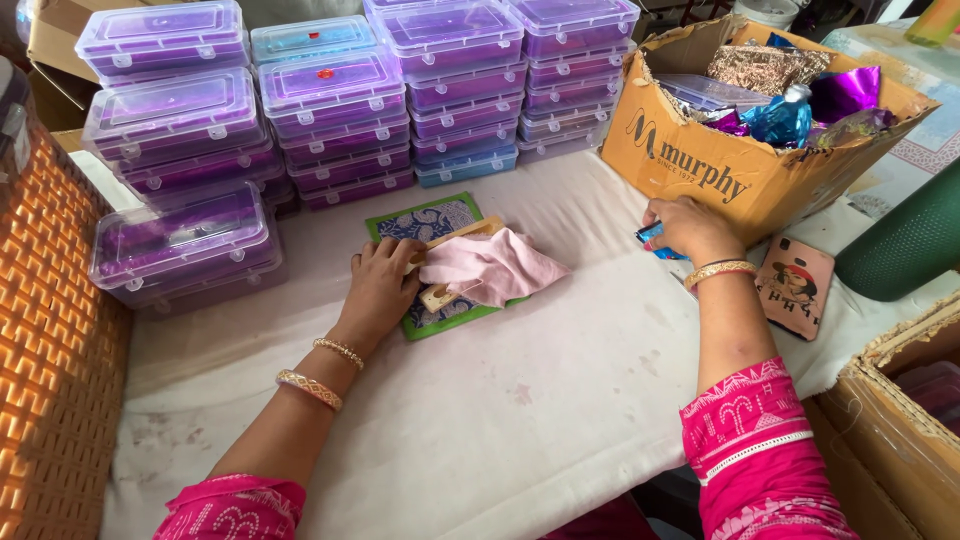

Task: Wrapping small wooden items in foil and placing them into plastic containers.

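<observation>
My left hand (381,285) lies flat on a green-edged blue patterned card (428,222) on the white cloth, its fingers against a wooden comb (440,296) half covered by a pink cloth (497,264). My right hand (689,228) rests beside the open cardboard box (690,150), closed over a small blue and red item (650,238) that is mostly hidden under the fingers.
Stacks of clear purple-tinted plastic boxes (335,90) line the back and left. The cardboard box holds shiny wrappers and foil (790,100). A phone in a pink case (795,283) lies near my right wrist. A woven orange panel (50,340) stands left; another carton (900,410) sits right.
</observation>
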